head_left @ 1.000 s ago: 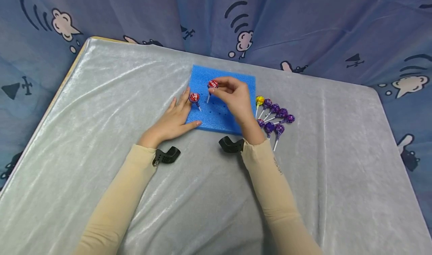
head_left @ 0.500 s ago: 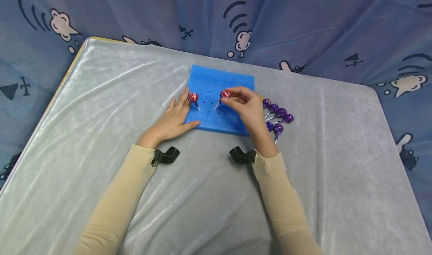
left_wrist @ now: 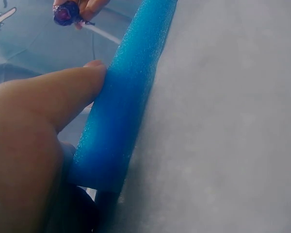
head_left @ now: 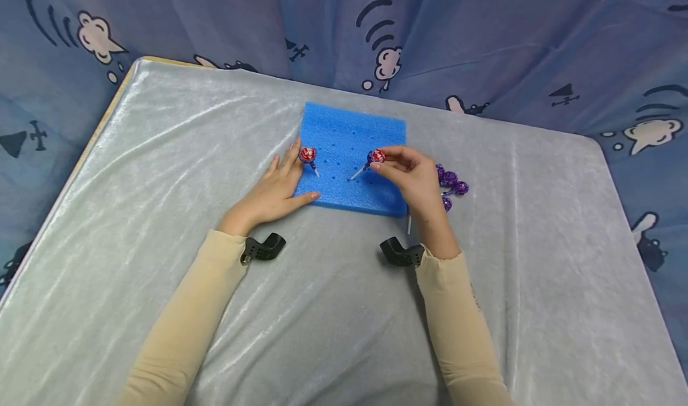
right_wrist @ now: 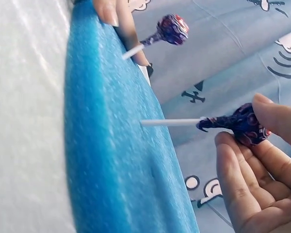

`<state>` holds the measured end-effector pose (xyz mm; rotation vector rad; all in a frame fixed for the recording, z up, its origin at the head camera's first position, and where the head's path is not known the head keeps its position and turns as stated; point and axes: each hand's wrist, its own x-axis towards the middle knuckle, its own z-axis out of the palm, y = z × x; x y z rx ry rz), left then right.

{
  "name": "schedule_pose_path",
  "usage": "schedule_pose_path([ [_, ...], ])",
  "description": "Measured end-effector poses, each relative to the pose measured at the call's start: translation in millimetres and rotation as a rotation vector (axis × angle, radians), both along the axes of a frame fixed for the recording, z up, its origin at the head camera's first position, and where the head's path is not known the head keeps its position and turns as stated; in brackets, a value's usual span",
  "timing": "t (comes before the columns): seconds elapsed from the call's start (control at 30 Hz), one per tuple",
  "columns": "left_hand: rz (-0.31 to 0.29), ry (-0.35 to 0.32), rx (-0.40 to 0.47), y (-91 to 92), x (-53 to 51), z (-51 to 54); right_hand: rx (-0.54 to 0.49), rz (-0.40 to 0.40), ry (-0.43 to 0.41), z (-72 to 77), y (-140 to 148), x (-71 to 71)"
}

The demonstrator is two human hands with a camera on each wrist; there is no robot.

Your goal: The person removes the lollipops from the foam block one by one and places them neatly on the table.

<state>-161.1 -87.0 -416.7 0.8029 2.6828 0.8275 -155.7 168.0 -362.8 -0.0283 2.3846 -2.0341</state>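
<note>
A blue foam board (head_left: 355, 197) with rows of small holes lies on the table. My right hand (head_left: 416, 176) pinches a red-and-purple lollipop (head_left: 377, 156) by its wrapped head. In the right wrist view, the white stick (right_wrist: 169, 122) of that lollipop points at the foam, its tip at or very near the surface. My left hand (head_left: 269, 194) lies flat with fingers spread at the board's left edge, and its thumb (left_wrist: 82, 82) rests on the foam. Another red-topped lollipop (head_left: 308, 155) stands in the board beside the left fingers, its stick partly sunk in.
Several purple-wrapped lollipops (head_left: 448, 182) lie right of the board, partly hidden behind my right hand. A white stick (head_left: 409, 223) pokes out below that hand. Grey cloth (head_left: 242, 125) covers the table, and a patterned blue curtain (head_left: 484, 36) hangs behind it.
My right hand has moved right and nearer to me over the board, carrying the lollipop, and now covers more of the loose ones. The left hand has stayed in place.
</note>
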Motion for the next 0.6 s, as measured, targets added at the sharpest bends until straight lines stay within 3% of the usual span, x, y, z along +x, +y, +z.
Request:
schedule_pose_path([
  [0.23,-0.006,-0.001,0.005,-0.8,-0.4,-0.6,0.056,-0.002,-0.003,2.6,14.1,0.4],
  [0.4,-0.006,-0.010,0.007,-0.8,-0.3,-0.4,0.015,-0.016,-0.010,4.6,29.9,0.4],
  [0.6,-0.003,-0.017,0.000,-0.5,-0.3,-0.3,-0.003,0.028,-0.023,7.4,44.2,1.2],
])
